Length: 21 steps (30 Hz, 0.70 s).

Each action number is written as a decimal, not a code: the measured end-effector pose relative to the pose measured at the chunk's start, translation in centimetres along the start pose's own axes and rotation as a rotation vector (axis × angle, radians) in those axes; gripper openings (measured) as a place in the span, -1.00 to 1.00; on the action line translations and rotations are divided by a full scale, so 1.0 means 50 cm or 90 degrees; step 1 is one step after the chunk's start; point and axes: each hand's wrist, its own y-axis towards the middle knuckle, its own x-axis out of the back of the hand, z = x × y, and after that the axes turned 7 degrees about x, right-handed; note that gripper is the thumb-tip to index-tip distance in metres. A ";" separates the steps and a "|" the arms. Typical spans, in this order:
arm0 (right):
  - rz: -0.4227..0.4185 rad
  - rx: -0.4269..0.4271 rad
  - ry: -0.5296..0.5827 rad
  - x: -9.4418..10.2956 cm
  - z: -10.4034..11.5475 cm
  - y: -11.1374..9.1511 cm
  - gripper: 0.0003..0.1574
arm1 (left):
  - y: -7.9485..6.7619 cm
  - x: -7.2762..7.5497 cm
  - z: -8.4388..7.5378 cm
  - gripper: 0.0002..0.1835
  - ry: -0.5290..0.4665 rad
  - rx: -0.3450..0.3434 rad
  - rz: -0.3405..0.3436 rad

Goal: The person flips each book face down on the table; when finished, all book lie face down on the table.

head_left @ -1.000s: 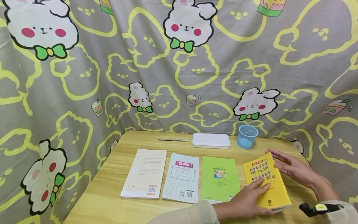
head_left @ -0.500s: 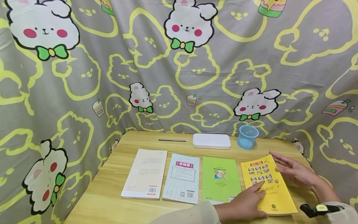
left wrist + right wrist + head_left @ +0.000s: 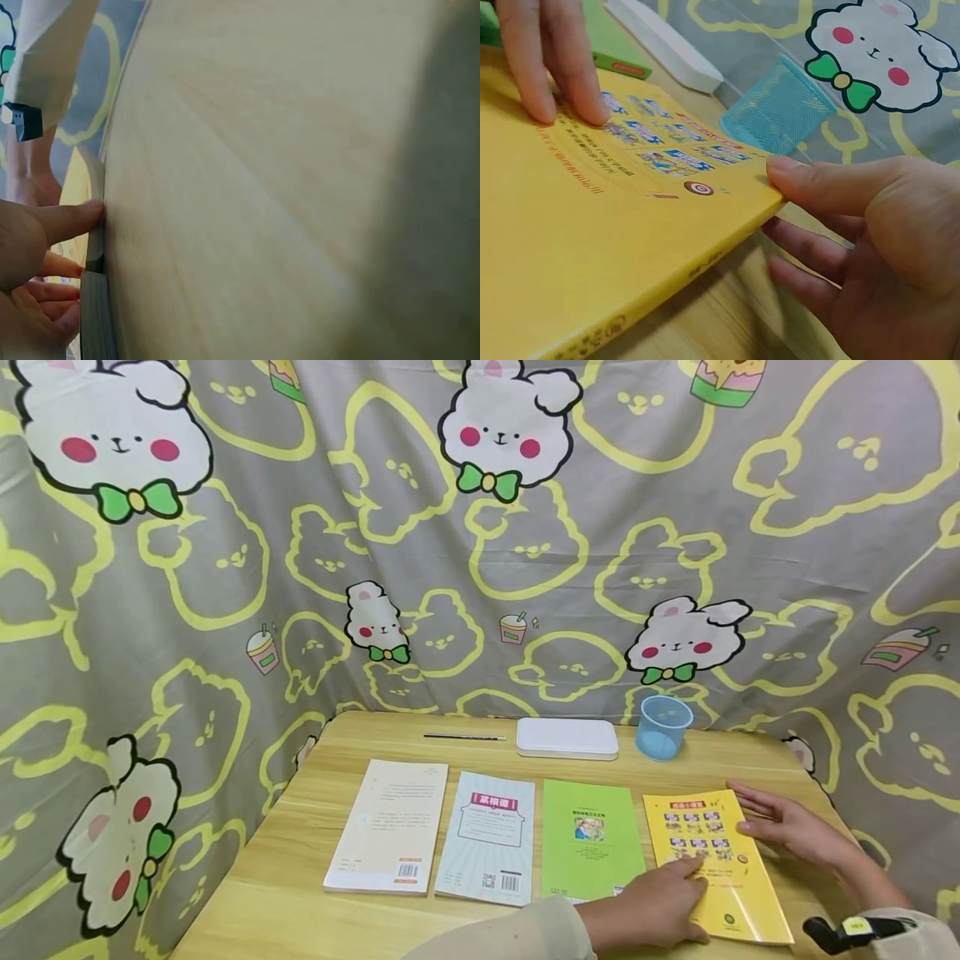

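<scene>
A yellow book (image 3: 738, 897) with small pictures on its cover lies at the right end of a row of books. My left hand (image 3: 651, 900) is on its lower left part: two fingers (image 3: 583, 82) rest on the cover, while the thumb touches the lower edge in the left wrist view. My right hand (image 3: 798, 833) pinches the far right corner, thumb on top and fingertips below the edge. In the right wrist view the spine side sits slightly raised over the table. Left of it lies a green book (image 3: 592, 835), partly covered by my left hand.
Further left on the wooden table (image 3: 292, 852) lie a pale blue book (image 3: 486, 843) and a cream book (image 3: 390, 827). Behind the row are a thin dark pencil or brush (image 3: 465, 736), a white case (image 3: 566, 738) and a blue mesh cup (image 3: 663, 728). A patterned curtain (image 3: 420, 543) stands behind.
The yellow book has come down from a tilt to nearly flat and turned to line up with the row. Both hands have moved with it and stay on it.
</scene>
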 end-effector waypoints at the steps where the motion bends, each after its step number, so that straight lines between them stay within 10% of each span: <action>1: -0.008 -0.003 -0.024 -0.002 0.001 0.001 -0.02 | 0.001 0.000 0.000 -0.21 0.005 0.001 0.001; 21: -0.053 0.002 -0.213 -0.022 -0.031 -0.009 -0.07 | 0.007 0.003 0.008 -0.25 -0.033 0.022 0.008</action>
